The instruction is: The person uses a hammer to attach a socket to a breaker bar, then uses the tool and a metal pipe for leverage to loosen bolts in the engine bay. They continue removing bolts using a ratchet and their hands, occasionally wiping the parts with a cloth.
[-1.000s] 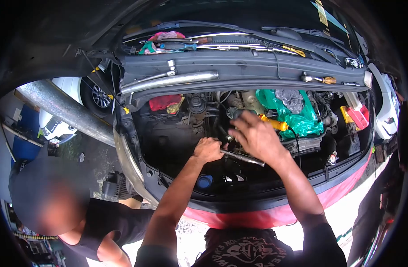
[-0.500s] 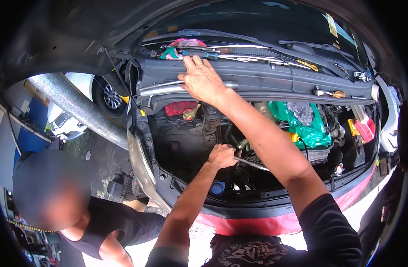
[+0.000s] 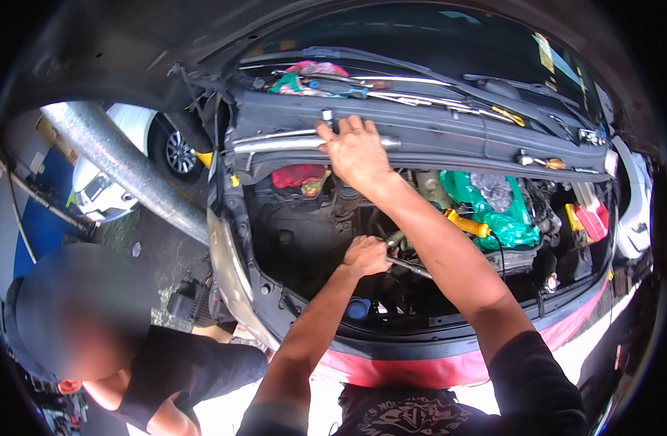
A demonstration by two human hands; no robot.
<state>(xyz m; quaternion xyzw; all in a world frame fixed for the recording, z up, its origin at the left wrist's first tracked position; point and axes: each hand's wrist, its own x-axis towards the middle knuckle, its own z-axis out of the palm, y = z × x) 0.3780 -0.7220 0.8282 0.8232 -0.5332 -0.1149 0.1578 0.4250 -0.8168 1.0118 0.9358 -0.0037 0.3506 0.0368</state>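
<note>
In the head view, my left hand (image 3: 367,256) is closed around the end of a metal bar (image 3: 410,267) inside the engine bay. The bar's far end passes behind my right forearm. My right hand (image 3: 359,154) is on the ledge below the windshield, its fingers curled over a long metal pipe (image 3: 275,144). Beside its index finger stands a socket head (image 3: 328,115), and a thinner bar (image 3: 282,136) lies along the pipe. A yellow work light (image 3: 466,224) rests in the engine bay beside my right forearm.
Several hand tools (image 3: 428,98) and a pink and green cloth (image 3: 304,75) lie along the windshield base. A green plastic bag (image 3: 504,225) covers part of the engine. Another person (image 3: 181,378) is close at the left, near a thick metal post (image 3: 130,171).
My right hand has shifted right and down along the ledge, uncovering the socket head. More of the yellow work light shows. My left hand keeps its hold on the bar.
</note>
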